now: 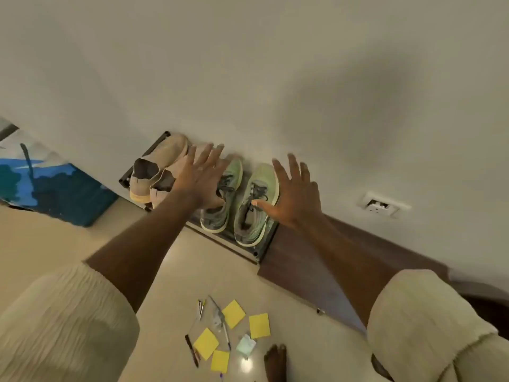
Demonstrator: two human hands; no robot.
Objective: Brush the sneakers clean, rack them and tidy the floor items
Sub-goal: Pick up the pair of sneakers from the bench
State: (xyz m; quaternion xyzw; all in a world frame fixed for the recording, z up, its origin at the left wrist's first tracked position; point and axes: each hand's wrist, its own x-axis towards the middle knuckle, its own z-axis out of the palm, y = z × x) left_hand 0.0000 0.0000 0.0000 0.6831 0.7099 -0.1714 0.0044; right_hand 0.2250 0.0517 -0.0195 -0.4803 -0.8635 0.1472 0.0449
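Observation:
Two green-grey sneakers stand side by side on the dark shoe rack [263, 248] against the wall: the left sneaker [220, 213] and the right sneaker [254, 208]. My left hand [199, 175] hovers with fingers spread over the left sneaker's collar and hides part of it. My right hand [293, 197] is spread beside the right sneaker, thumb over its laces. Neither hand holds anything. On the floor lie several yellow sticky notes [233, 313], pens [192, 350] and a crumpled paper [246, 345].
A pair of beige shoes [158, 169] stands on the rack's left end. A brown wooden board [311, 271] lies right of the rack. A blue painted canvas [55, 188] leans at the left. A wall socket [381, 206] is at right. My bare foot [275, 362] stands by the notes.

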